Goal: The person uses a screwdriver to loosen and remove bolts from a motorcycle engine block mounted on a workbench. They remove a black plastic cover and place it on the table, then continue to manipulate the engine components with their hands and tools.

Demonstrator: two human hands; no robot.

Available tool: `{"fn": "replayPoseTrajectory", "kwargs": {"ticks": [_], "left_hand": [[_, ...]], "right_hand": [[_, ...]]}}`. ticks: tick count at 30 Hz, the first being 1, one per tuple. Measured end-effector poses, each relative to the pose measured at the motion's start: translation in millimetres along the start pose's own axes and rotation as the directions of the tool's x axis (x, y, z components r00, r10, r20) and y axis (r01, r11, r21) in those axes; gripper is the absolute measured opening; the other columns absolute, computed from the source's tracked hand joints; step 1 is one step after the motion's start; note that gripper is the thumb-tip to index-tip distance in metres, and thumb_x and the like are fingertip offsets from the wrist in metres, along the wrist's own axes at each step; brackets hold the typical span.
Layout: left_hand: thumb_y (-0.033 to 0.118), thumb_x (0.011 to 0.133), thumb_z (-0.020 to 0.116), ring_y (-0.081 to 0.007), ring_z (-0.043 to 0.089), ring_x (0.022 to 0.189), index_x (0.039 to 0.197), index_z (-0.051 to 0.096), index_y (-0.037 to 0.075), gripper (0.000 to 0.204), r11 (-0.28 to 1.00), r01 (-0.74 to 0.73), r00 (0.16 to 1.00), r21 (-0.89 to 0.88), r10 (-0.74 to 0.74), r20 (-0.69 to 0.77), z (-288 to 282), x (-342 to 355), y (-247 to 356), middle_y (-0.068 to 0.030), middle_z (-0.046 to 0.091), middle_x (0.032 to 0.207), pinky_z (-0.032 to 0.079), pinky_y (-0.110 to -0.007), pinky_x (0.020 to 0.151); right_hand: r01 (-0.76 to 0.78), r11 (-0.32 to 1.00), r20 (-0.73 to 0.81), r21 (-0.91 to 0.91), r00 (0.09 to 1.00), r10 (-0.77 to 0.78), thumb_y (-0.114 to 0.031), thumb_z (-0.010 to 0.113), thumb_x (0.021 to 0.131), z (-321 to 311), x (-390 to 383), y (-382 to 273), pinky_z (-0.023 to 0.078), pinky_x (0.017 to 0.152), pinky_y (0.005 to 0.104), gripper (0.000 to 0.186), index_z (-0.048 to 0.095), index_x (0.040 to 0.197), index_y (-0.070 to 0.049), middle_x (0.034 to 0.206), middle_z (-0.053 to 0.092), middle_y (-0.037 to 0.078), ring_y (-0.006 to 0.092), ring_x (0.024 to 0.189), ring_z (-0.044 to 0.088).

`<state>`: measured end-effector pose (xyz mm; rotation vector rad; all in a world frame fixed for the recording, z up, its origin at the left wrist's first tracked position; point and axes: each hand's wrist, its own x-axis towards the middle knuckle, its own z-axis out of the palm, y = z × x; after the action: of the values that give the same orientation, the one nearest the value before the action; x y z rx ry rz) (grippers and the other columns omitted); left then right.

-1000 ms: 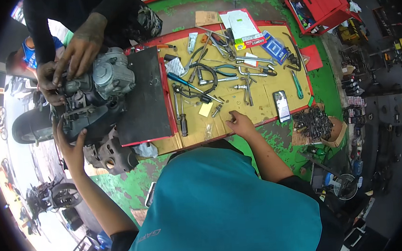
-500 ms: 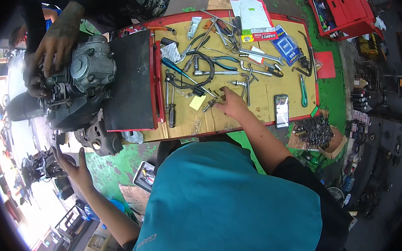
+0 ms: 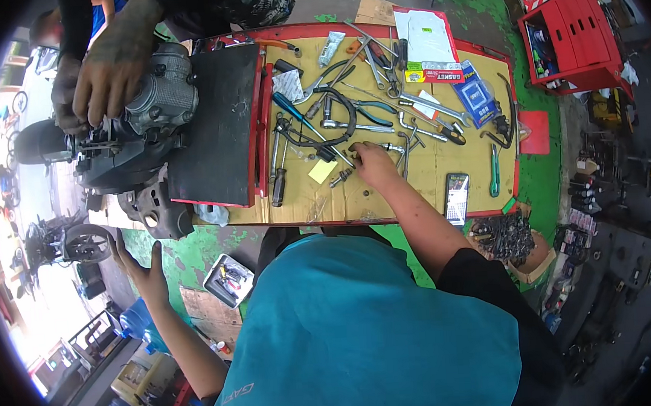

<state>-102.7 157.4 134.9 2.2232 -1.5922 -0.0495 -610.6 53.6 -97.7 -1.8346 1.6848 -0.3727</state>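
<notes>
My right hand [image 3: 376, 166] reaches over the cardboard-covered table, its fingertips drawn together among small metal parts. Whatever is between them is too small to make out. Beside it lie a bolt-like metal part [image 3: 341, 178], a yellow paper note [image 3: 322, 172] and the tip of a long teal-handled screwdriver [image 3: 289, 106]. A socket tool [image 3: 383, 146] lies just past the fingers. My left hand [image 3: 145, 274] is held in the air with fingers spread, touching nothing, near a dark plastic cover [image 3: 157, 212] under the engine [image 3: 158, 94].
A co-worker's hands [image 3: 109, 82] work on the engine at the far left. Wrenches, pliers [image 3: 374, 113], a black cable loop [image 3: 348, 118], a gasket packet [image 3: 427, 41] and a phone [image 3: 457, 198] lie on the table [image 3: 421, 174]. A red tool cabinet [image 3: 574, 38] stands far right.
My right hand has shifted from the bolt-like part to a spot just beyond it, fingers drawn closer together. My left hand stays spread. The co-worker's hands have come closer together on the engine.
</notes>
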Motion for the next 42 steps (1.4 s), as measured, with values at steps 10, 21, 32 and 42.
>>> {"fn": "replayPoseTrajectory", "kwargs": {"ticks": [10,21,32,42], "left_hand": [[0.018,0.082,0.082,-0.0404,0.020,0.154,0.156,0.039,0.014,0.086,0.994,0.060,0.998,-0.093,-0.056,0.043,13,-18,20,-0.0201,0.023,0.166,0.023,-0.053,0.124],[0.005,0.083,0.080,-0.0257,0.067,0.116,0.142,0.053,0.000,0.065,0.772,0.222,0.869,-0.596,0.121,0.481,61,-35,105,-0.0152,0.067,0.129,0.051,-0.039,0.103],[0.013,0.098,0.068,-0.0184,0.076,0.090,0.123,0.071,-0.002,0.030,0.711,0.388,0.720,-0.587,0.164,0.675,93,-71,112,-0.0133,0.079,0.095,0.058,-0.031,0.081],[-0.004,0.098,0.060,-0.0232,0.071,0.110,0.137,0.057,-0.004,0.039,0.407,0.425,0.905,-0.809,-0.155,0.397,31,-46,41,-0.0148,0.070,0.127,0.057,-0.033,0.097]], "right_hand": [[-0.002,1.000,-0.018,0.021,1.000,0.002,-0.011,0.067,0.087,1,-3,-4,0.052,0.090,0.0495,0.018,0.065,0.104,-0.004,0.105,0.065,0.019,0.0391,0.103,0.063],[-0.115,0.683,0.094,0.721,0.993,0.068,-0.012,0.076,0.091,-28,-14,-81,0.053,0.066,0.0300,0.020,0.065,0.103,0.000,0.087,0.074,0.011,0.0148,0.073,0.069],[-0.287,0.674,0.496,0.680,0.858,-0.135,-0.030,0.072,0.098,-8,-16,-174,0.051,0.056,0.0274,0.030,0.068,0.092,0.000,0.083,0.073,0.006,0.0105,0.062,0.062],[-0.451,0.818,0.393,0.357,0.867,0.306,-0.041,0.071,0.094,107,22,-151,0.055,0.045,0.0357,0.048,0.067,0.082,0.005,0.068,0.068,0.014,0.0230,0.051,0.067]]}}
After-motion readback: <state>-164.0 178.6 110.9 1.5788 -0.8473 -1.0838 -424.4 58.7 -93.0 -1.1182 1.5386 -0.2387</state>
